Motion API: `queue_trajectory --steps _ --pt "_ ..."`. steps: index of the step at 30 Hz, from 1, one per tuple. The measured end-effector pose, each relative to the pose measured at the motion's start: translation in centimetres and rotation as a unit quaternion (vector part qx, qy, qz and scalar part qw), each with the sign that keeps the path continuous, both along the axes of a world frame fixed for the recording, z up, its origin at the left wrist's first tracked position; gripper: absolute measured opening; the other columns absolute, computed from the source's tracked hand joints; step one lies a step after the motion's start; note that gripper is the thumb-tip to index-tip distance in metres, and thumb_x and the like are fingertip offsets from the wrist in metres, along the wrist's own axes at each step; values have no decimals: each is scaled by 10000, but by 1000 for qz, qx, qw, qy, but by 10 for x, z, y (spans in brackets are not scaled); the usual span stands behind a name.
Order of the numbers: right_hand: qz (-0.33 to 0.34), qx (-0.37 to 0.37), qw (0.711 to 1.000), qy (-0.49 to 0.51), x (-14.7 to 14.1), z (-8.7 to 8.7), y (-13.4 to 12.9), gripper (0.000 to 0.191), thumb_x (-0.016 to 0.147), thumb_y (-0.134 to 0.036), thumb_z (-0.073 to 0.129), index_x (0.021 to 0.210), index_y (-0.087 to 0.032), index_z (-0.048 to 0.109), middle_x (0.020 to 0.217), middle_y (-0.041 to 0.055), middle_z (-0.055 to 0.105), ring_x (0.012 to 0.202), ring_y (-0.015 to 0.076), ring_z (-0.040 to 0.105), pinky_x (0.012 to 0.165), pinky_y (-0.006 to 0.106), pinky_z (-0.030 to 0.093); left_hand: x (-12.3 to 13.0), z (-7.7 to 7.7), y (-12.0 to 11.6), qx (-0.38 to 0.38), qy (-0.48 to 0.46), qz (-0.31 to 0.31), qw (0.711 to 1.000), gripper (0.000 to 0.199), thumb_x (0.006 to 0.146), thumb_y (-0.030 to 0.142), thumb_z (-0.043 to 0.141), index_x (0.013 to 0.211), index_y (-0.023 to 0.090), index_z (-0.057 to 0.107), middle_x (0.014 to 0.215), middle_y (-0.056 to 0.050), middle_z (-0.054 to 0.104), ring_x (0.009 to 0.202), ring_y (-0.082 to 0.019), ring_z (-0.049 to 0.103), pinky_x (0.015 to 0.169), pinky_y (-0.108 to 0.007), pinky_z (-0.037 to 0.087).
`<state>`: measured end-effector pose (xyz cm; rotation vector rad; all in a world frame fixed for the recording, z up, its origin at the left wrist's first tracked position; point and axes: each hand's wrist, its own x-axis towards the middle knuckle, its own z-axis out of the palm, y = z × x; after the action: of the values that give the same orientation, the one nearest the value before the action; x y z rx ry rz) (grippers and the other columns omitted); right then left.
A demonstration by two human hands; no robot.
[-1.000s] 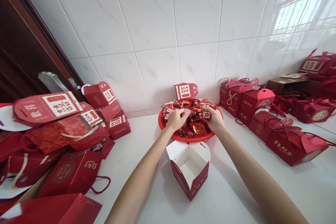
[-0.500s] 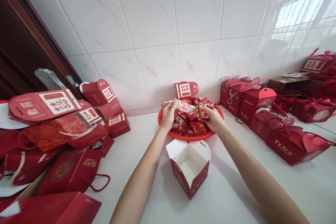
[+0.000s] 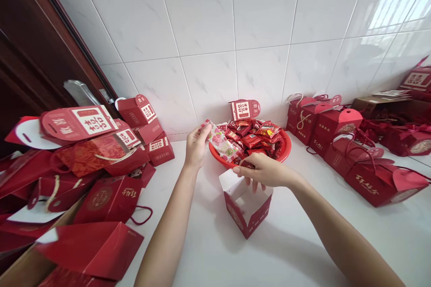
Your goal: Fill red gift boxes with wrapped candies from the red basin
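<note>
My left hand pinches one end of a pink-and-green flowered packet, which slants down to the right over the edge of a red basin. Red wrapped sweets are heaped in the basin. In front of it stands a dark red box with its white-lined flaps up. Above the box's opening is my right hand, palm down, thumb stretched out and fingers hanging apart, with nothing visible between them. This hand hides part of the box's inside.
Red boxes and bags are piled at the left. Another red box lies behind the basin against the tiled wall. Handled red boxes stand in a row at the right, with more boxes beyond.
My left hand has moved left with the flowered packet. My right hand has come from the basin to above the open box, and the red packet it held no longer shows.
</note>
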<state>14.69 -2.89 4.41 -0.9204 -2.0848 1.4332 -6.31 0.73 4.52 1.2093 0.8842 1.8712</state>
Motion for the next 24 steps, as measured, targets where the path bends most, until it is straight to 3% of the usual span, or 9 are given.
queue_trajectory --steps 3,6,9,13,17,19,22,24 --pt "-12 43 999 -14 -3 -2 -3 367 887 -472 641 643 -213 553 577 6 662 472 144 627 411 216 426 -1 5 -3 7 -1 3 1000 260 681 400 823 722 179 692 751 4 674 722 -124 624 647 -205 503" --pt "11 123 992 -32 -4 0 -5 383 907 -456 615 619 -212 549 576 -9 626 502 121 553 459 221 374 -2 10 -6 9 -1 3 1000 231 698 378 812 735 181 696 778 -6 682 762 -135 641 681 -214 511" --pt "-29 188 982 -3 -2 3 -3 369 894 -464 632 634 -209 572 588 -23 560 535 115 465 486 230 331 -2 12 -9 14 8 -4 1000 239 717 378 813 722 174 688 721 5 645 721 -126 619 655 -210 492" --pt "-128 170 972 98 7 14 -1 419 910 -561 592 694 -203 619 647 4 568 631 145 508 542 243 376 6 10 -14 24 58 -25 998 324 745 459 804 708 163 676 704 2 632 676 -120 580 639 -219 481" --pt "-90 126 979 130 12 20 -2 355 855 -553 675 836 -199 679 788 26 640 723 169 568 616 258 439 28 2 -20 32 96 -17 995 375 807 522 742 716 167 662 693 -4 637 647 -127 573 617 -233 485" --pt "-80 124 981 123 13 19 -1 318 799 -499 746 785 -194 658 735 3 607 663 146 533 583 248 422 39 0 -22 19 98 -33 995 367 823 534 716 755 175 679 724 -19 669 671 -149 610 626 -251 505" --pt "-148 153 968 131 19 21 3 309 749 -448 787 686 -189 631 640 -16 565 577 121 479 514 239 376 43 -1 -22 8 112 -93 989 381 848 554 647 899 183 719 828 -56 729 741 -196 676 719 -312 550" --pt "-203 168 951 162 30 27 4 272 731 -436 800 750 -190 684 661 -1 617 584 141 532 521 250 410 35 1 -19 4 163 -94 982 392 872 535 560 933 185 724 847 -66 746 753 -212 690 763 -342 550"
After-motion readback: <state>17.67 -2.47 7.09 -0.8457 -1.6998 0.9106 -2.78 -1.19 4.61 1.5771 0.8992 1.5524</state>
